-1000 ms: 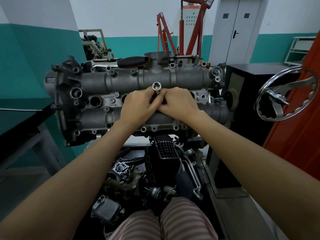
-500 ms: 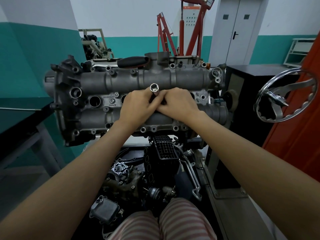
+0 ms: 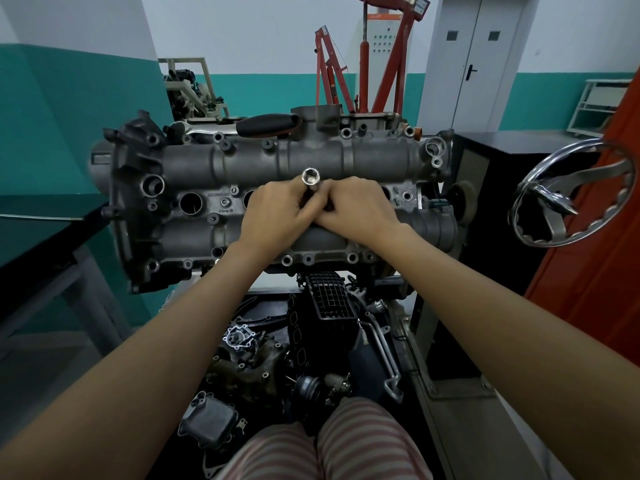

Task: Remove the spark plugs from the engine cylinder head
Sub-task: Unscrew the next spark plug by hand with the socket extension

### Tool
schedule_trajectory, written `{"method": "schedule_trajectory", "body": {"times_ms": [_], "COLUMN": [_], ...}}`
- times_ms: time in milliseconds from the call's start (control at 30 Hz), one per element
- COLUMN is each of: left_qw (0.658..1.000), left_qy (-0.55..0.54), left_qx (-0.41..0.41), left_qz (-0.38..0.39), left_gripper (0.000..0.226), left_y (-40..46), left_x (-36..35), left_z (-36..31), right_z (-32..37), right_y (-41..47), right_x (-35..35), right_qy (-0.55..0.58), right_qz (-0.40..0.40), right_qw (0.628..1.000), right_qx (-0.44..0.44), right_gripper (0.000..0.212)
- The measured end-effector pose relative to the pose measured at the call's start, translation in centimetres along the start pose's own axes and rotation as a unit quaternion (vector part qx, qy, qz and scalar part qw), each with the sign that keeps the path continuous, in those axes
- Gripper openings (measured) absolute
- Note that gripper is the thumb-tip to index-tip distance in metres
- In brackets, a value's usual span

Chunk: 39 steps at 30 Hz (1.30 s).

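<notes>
I see the engine cylinder head mounted on its stand at mid-frame, plug wells facing me, one open well visible toward its left end. A black-handled tool lies along its top edge. Both hands meet at the centre of the head: my left hand is wrapped around a silver socket that stands up out of a well (open end toward me), and my right hand pinches the same socket from the other side. No spark plug is visible.
</notes>
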<state>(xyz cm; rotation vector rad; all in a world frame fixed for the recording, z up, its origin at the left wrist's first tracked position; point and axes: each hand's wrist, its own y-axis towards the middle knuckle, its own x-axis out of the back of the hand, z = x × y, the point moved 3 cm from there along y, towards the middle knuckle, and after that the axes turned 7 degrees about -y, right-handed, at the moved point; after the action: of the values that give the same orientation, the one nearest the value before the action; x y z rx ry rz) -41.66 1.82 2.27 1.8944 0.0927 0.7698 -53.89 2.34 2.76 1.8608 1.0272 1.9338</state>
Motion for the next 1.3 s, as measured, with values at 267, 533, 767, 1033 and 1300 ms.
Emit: {"method": "schedule_trajectory", "body": {"times_ms": [267,533,767,1033,1300], "left_qw": [0.999,1.0,0.999,1.0,1.0], "left_qy": [-0.016,0.0,-0.025,-0.002,-0.021], "left_qx": [-0.03,0.008,-0.014,0.017,-0.007], "left_qz": [0.005,-0.006,0.014,0.0,0.001], "left_gripper": [0.024,0.036,0.033,0.048,0.028], "left_y": [-0.18,0.06,-0.1,0.09,-0.1], "left_x": [0.13,0.07,0.21,0.13,0.19], "left_z": [-0.44,0.08,-0.27,-0.12,-0.34], "right_z": [0.03,-0.09,0.1,-0.08,0.07], "right_y": [0.05,0.16,0.02,0.13,-0.02], "right_x": [-0.19,-0.19,-0.07,-0.2,-0.11], "right_qy": [-0.013,-0.007,-0.002,0.001,0.002], "right_qz": [-0.013,-0.005,0.002,-0.002,-0.009], "right_qw": [1.0,1.0,1.0,1.0,1.0], "right_qx": [0.004,-0.005,0.006,0.004,0.009], "right_gripper": [0.028,0.032,0.027,0.031,0.032]}}
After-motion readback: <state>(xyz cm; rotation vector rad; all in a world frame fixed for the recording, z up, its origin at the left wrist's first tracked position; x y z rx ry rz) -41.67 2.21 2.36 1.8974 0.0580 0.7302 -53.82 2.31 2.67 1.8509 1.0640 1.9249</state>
